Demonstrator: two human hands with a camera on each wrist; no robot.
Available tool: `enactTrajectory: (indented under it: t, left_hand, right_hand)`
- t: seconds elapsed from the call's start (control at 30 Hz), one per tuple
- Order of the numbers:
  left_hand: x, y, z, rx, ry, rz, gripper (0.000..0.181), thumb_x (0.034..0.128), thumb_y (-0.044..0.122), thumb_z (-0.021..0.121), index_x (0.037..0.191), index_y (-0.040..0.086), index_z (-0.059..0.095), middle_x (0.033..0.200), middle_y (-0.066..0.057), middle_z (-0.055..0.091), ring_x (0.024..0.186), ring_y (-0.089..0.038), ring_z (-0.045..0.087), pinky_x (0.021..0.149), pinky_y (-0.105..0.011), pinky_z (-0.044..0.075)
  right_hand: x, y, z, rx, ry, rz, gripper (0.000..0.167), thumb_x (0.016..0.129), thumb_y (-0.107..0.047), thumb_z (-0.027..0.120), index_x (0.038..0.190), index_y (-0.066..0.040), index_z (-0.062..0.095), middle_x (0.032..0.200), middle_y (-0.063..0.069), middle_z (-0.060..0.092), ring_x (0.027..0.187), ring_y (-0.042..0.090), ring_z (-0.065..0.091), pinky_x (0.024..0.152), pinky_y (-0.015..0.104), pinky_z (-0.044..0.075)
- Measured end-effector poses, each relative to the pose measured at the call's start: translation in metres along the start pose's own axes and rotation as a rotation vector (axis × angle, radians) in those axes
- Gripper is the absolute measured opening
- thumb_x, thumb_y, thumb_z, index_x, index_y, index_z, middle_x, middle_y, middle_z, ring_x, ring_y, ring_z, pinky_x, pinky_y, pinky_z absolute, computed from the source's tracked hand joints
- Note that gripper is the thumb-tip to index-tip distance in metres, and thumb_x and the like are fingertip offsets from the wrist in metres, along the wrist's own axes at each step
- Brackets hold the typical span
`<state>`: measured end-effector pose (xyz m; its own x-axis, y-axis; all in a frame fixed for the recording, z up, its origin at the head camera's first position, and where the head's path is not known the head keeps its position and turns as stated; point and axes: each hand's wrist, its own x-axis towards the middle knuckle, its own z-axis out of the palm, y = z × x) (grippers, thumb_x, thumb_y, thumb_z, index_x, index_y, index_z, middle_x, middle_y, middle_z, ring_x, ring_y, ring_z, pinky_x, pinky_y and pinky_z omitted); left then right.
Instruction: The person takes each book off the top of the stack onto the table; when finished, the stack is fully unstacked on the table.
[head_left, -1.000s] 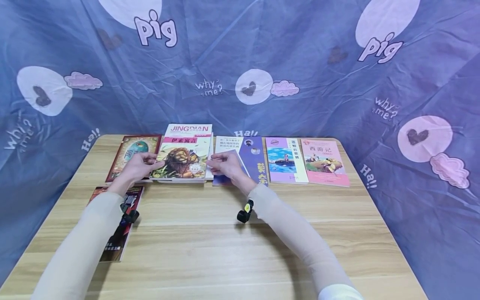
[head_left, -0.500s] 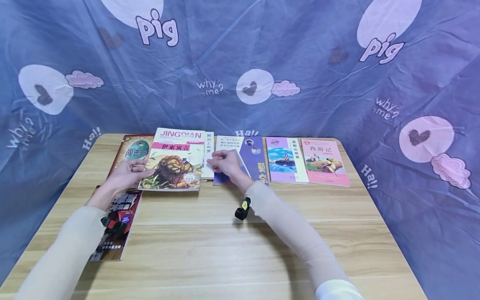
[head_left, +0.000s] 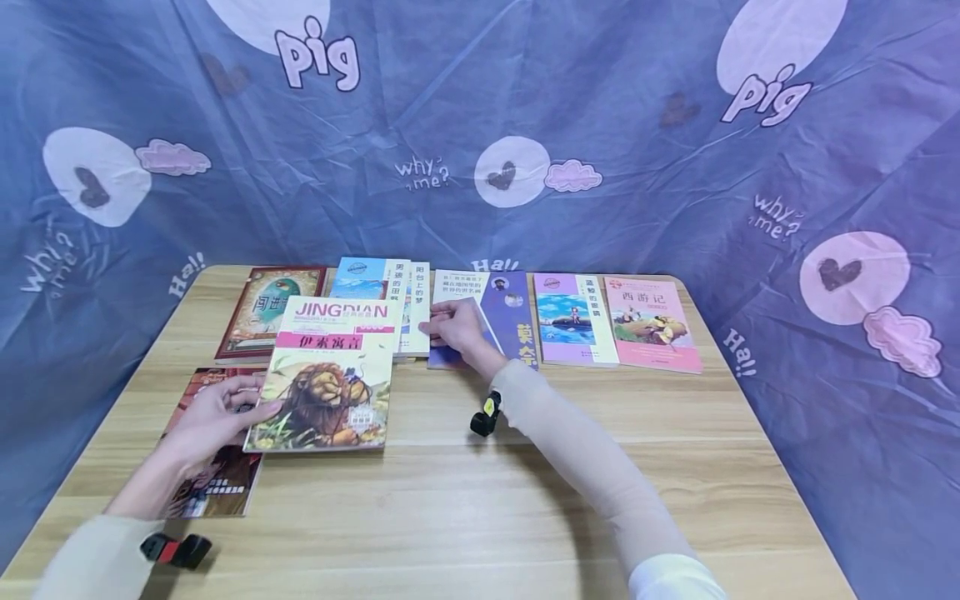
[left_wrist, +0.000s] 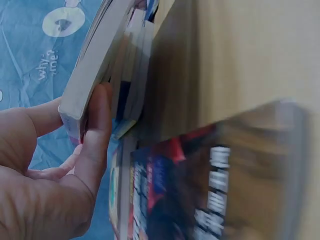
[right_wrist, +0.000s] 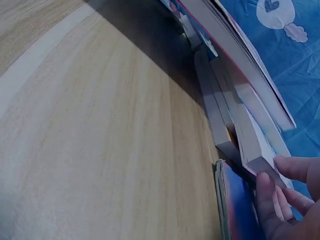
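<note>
The white book with a lion cover [head_left: 330, 375] is pinched at its left edge by the left hand [head_left: 213, 417], raised over the table and partly over a dark red book [head_left: 225, 483]. In the left wrist view, the thumb and fingers of the left hand [left_wrist: 65, 160] grip the corner of the lion book [left_wrist: 87, 85]. The right hand [head_left: 461, 329] pinches the right edge of a white-spined book [head_left: 418, 321] at the back. In the right wrist view, the right hand [right_wrist: 290, 200] holds the corner of that book [right_wrist: 255, 145], which lies among stacked books.
A red-framed book [head_left: 255, 325] lies at the back left, and a blue-covered book [head_left: 360, 279] beside the white-spined one. Rightward follow a purple book [head_left: 513, 312], a lake-cover book [head_left: 566, 321] and a pink book [head_left: 656, 333]. A blue cloth [head_left: 480, 100] hangs behind the wooden table [head_left: 480, 517].
The left hand has drawn the lion book off the back stack, toward the front and left, uncovering the books beneath it. The right hand has stayed almost in place.
</note>
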<state>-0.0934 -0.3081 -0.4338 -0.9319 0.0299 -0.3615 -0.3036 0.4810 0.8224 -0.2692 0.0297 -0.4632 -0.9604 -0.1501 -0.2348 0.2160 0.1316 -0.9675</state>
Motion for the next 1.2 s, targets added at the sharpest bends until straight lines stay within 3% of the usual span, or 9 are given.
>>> enactTrajectory:
  t: [0.1,0.2,0.3,0.6,0.83,1.03,1.2]
  left_hand:
    - [-0.015,-0.008,0.003,-0.004,-0.016,-0.023,0.077,0.1038,0.032,0.070,0.157,-0.008,0.031,0.135,-0.030,0.057,0.083,-0.002,0.066,0.068,-0.033,0.061]
    - [-0.027,-0.015,0.009,-0.034,-0.048,-0.033,0.066,0.1020,0.026,0.072,0.148,-0.006,0.037,0.118,-0.013,0.063,0.075,-0.006,0.061,0.062,-0.034,0.058]
    - [-0.037,-0.021,0.014,-0.056,-0.082,-0.053,0.055,0.0996,0.023,0.075,0.134,-0.002,0.040,0.105,0.000,0.060,0.070,-0.008,0.056,0.059,-0.034,0.057]
    - [-0.058,-0.036,0.027,-0.094,-0.168,-0.056,0.046,0.0991,0.017,0.074,0.124,0.000,0.039,0.103,0.000,0.052,0.070,-0.007,0.053,0.057,-0.031,0.055]
    - [-0.063,-0.038,0.037,-0.088,-0.168,-0.084,0.052,0.0967,0.018,0.077,0.125,-0.002,0.039,0.100,-0.003,0.050,0.068,-0.008,0.051,0.056,-0.032,0.054]
    - [-0.060,-0.029,0.043,-0.036,-0.153,-0.079,0.057,0.0946,0.021,0.080,0.129,-0.004,0.042,0.099,-0.005,0.052,0.070,-0.011,0.052,0.057,-0.035,0.057]
    - [-0.056,-0.018,0.044,0.088,-0.126,-0.046,0.063,0.0907,0.024,0.085,0.133,-0.009,0.051,0.097,-0.007,0.058,0.071,-0.013,0.057,0.058,-0.035,0.059]
  right_hand:
    - [0.001,0.001,0.000,0.001,-0.014,0.017,0.049,0.088,0.004,0.080,0.135,0.008,0.063,0.091,0.009,0.072,0.060,0.008,0.067,0.059,0.023,0.062]
    - [0.001,0.001,-0.001,-0.002,-0.017,0.025,0.050,0.089,0.003,0.080,0.136,0.008,0.063,0.089,0.006,0.069,0.061,0.009,0.067,0.059,0.023,0.062]
    - [0.001,0.002,-0.001,0.003,-0.016,0.032,0.050,0.089,0.004,0.079,0.136,0.008,0.063,0.088,0.004,0.067,0.062,0.008,0.067,0.059,0.022,0.061]
    - [0.004,0.004,-0.001,0.025,-0.012,0.038,0.049,0.089,0.006,0.079,0.136,0.008,0.063,0.089,0.006,0.069,0.062,0.007,0.068,0.058,0.022,0.061]
    - [0.005,0.003,-0.004,0.012,-0.021,0.052,0.050,0.090,0.004,0.079,0.137,0.006,0.063,0.117,0.029,0.075,0.065,0.007,0.069,0.060,0.023,0.062]
    - [0.004,0.003,-0.003,0.015,-0.020,0.055,0.050,0.089,0.005,0.079,0.137,0.006,0.063,0.118,0.029,0.075,0.064,0.008,0.069,0.061,0.024,0.063]
    - [0.002,0.003,-0.001,0.014,-0.027,0.046,0.050,0.089,0.004,0.079,0.136,0.006,0.063,0.118,0.029,0.075,0.064,0.008,0.069,0.061,0.024,0.063]
